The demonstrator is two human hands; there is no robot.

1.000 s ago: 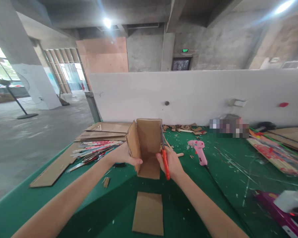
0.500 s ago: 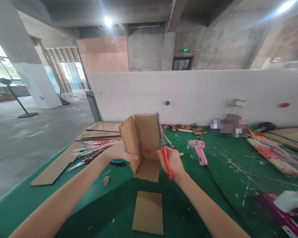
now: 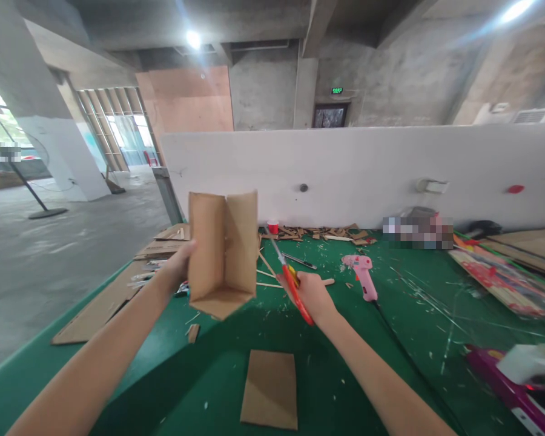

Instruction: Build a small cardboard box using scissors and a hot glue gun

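Note:
My left hand [image 3: 180,263] grips the left side of an open cardboard box [image 3: 222,251], held up above the green table with its inside facing me. Its fingers are partly hidden behind the cardboard. My right hand [image 3: 311,295] is closed around orange-handled scissors [image 3: 295,284], whose blades point up and to the left, apart from the box. Below the hands, a flat cardboard piece [image 3: 269,389] lies on the table.
A pink glue gun [image 3: 364,275] with a black cable lies to the right. Cardboard scraps [image 3: 322,233] and a red cup [image 3: 272,227] stand by the white partition [image 3: 354,175]. Cardboard sheets [image 3: 88,309] lie at left, a purple device [image 3: 504,384] at lower right.
The box has moved left, away from the scissors, and turned so its inside faces me more. The red cup and a cutter behind it have come into view.

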